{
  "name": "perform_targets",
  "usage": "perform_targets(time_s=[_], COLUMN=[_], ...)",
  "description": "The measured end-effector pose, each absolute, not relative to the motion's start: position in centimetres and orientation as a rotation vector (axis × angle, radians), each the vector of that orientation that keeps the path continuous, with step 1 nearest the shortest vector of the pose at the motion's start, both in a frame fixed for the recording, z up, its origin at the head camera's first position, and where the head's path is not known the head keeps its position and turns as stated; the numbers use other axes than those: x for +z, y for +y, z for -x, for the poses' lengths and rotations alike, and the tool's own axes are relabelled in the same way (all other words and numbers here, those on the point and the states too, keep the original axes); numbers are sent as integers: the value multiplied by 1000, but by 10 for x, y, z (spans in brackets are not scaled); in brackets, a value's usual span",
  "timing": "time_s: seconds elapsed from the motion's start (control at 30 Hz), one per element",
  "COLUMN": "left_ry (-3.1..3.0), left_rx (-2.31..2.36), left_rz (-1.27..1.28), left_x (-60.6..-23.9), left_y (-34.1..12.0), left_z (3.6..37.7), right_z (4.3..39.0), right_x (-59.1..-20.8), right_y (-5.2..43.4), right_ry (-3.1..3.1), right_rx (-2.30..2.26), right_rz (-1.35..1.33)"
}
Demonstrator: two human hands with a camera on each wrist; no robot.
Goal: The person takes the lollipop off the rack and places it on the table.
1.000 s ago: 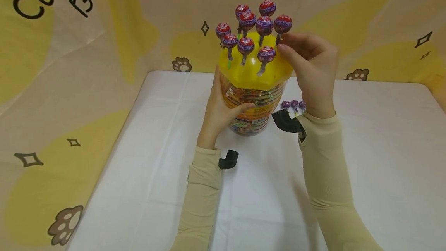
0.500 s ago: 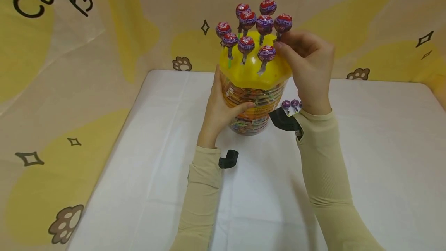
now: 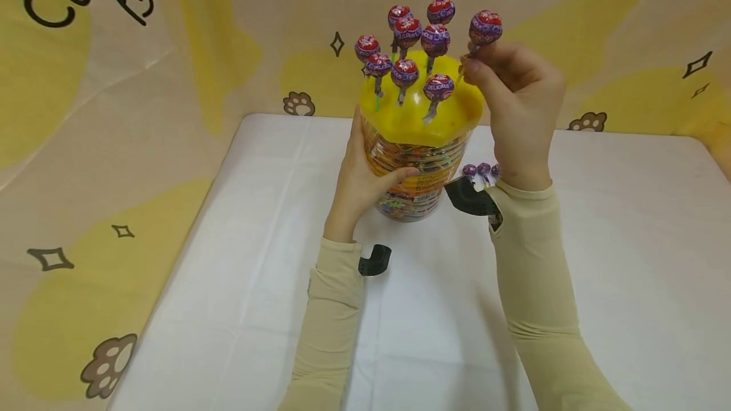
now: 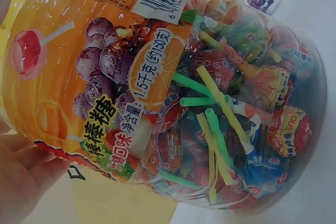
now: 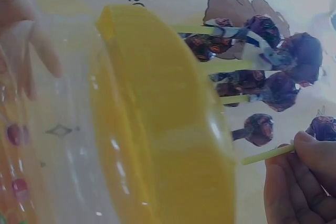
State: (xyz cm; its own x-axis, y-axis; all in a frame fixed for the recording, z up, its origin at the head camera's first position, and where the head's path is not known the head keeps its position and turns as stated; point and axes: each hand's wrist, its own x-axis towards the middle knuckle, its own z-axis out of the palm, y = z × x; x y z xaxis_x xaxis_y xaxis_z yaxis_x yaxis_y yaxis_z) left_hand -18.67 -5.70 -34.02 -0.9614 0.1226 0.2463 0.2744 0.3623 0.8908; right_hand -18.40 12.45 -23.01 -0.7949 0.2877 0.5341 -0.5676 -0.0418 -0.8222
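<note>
My left hand [image 3: 356, 182] grips the side of a clear plastic jar [image 3: 400, 157], its thumb across the front. Wrapped lollipops [image 4: 210, 145] fill the jar, showing under an orange label [image 4: 105, 61] in the left wrist view. On the jar sits a yellow lid [image 3: 408, 127] with several purple-and-red wrapped lollipops [image 3: 404, 72] standing upright in it. My right hand [image 3: 525, 106] pinches another lollipop [image 3: 485, 27] by its stick, to the right of the lid. In the right wrist view, the pale yellow stick's [image 5: 268, 156] end appears just off the lid.
Behind the jar's right side, a few small purple lollipops [image 3: 483, 170] lie on the white table [image 3: 274, 259], partly hidden by my right wrist. A patterned yellow-and-beige cloth [image 3: 599, 37] hangs at the back and left.
The lollipop in my right hand has moved up and to the right, away from the lid. The left hand and jar have stayed nearly still.
</note>
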Motion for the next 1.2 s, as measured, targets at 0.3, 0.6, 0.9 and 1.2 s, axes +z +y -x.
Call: perform_targets(time_s=[0.3, 0.6, 0.9, 1.2], left_ry=[-2471, -2509, -2483, -2493], left_rx=[-1656, -1659, -1660, -1683], left_rz=[373, 337, 357, 361], left_x=[-338, -338, -337, -337], left_y=[-56, -58, -58, -56], left_z=[187, 184, 184, 184], right_z=[177, 168, 164, 162], right_x=[-232, -251, -278, -297], right_y=[141, 162, 194, 215], right_ry=[-1567, -1488, -1501, -1535], right_rx=[1871, 1921, 2060, 2054], right_rz=[-381, -347, -149, -41])
